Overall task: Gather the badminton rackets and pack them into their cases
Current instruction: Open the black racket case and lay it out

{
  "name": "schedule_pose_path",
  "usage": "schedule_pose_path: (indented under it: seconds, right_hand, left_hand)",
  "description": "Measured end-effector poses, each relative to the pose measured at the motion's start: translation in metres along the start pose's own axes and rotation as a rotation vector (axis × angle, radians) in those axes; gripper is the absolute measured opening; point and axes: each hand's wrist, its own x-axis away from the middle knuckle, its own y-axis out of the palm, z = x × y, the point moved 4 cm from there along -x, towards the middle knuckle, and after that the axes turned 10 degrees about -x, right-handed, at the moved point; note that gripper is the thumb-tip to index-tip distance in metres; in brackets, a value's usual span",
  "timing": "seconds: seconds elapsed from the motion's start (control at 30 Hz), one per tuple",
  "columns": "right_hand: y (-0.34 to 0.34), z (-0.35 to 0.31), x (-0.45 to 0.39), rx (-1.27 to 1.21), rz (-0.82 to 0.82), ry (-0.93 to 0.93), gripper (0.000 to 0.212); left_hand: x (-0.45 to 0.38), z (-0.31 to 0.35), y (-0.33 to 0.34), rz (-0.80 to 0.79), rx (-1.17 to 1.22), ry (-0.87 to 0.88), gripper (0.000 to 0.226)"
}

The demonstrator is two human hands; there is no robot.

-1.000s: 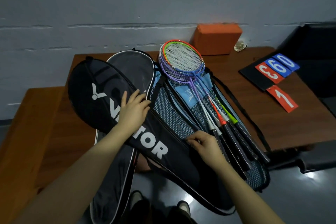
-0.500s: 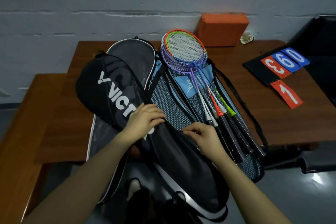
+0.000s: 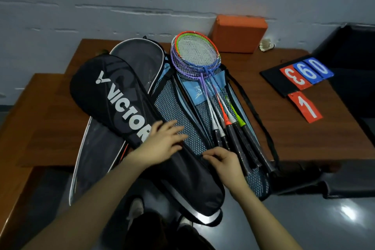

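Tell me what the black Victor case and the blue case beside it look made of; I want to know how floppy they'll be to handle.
Black Victor case: looks like matte woven fabric, probably nylon or polyester, with printed white lettering; its end droops over the table edge, suggesting soft material. Blue case: open mesh over light-blue fabric, judging by the visible grid of holes; likely soft too.
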Motion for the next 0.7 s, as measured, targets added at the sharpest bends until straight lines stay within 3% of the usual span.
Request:
schedule_pose_path:
  seconds: [0.13, 0.27, 0.4, 0.53, 0.7]
  right_hand:
    - [-0.001, -0.007, -0.002, 0.040, -0.056, -0.065, 0.008]
    - [-0.004, -0.004, 0.001, 0.066, -0.074, -0.085, 0.009]
    - [-0.031, 0.009, 0.021, 0.016, 0.059, -0.021, 0.015]
    - [-0.051, 0.019, 0.039, 0.084, 0.127, -0.036, 0.013]
    - [-0.048, 0.023, 0.031, 0.236, 0.073, -0.029, 0.010]
  left_hand:
    - [0.017, 0.016, 0.011, 0.068, 0.185, -0.003, 0.053]
    - [0.012, 0.005, 0.012, 0.067, 0.285, -0.019, 0.026]
    - [-0.001, 0.005, 0.009, 0.161, 0.373, -0.092, 0.020]
    - [-0.018, -0.003, 0.010, 0.150, 0.340, -0.209, 0.020]
    - [-0.016, 0.001, 0.014, 0.217, 0.265, -0.315, 0.020]
